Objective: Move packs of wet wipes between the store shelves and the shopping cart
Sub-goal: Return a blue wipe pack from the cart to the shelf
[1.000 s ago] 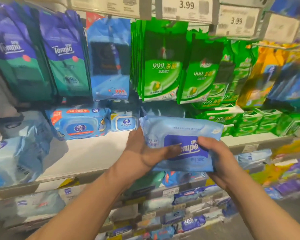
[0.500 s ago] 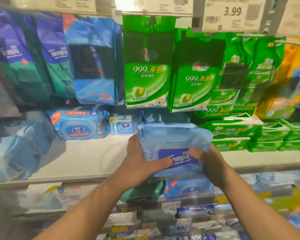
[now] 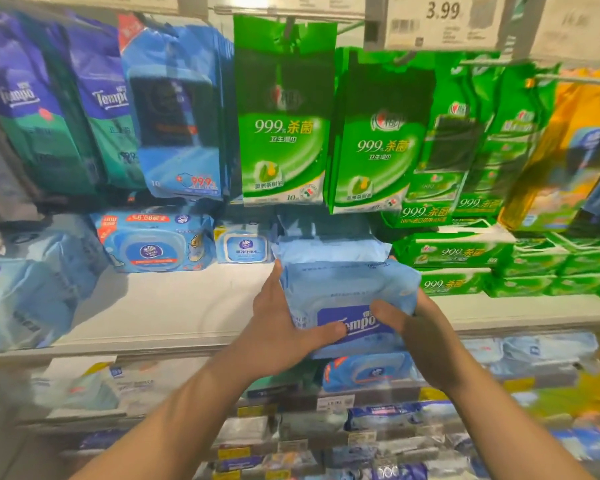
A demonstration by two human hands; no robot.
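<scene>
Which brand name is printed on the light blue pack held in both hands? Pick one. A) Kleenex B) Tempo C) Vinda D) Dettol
B: the dark blue label on the light blue wet wipes pack reads "Tempo", showing between the left hand and the right hand, which grip it from either side.
</scene>
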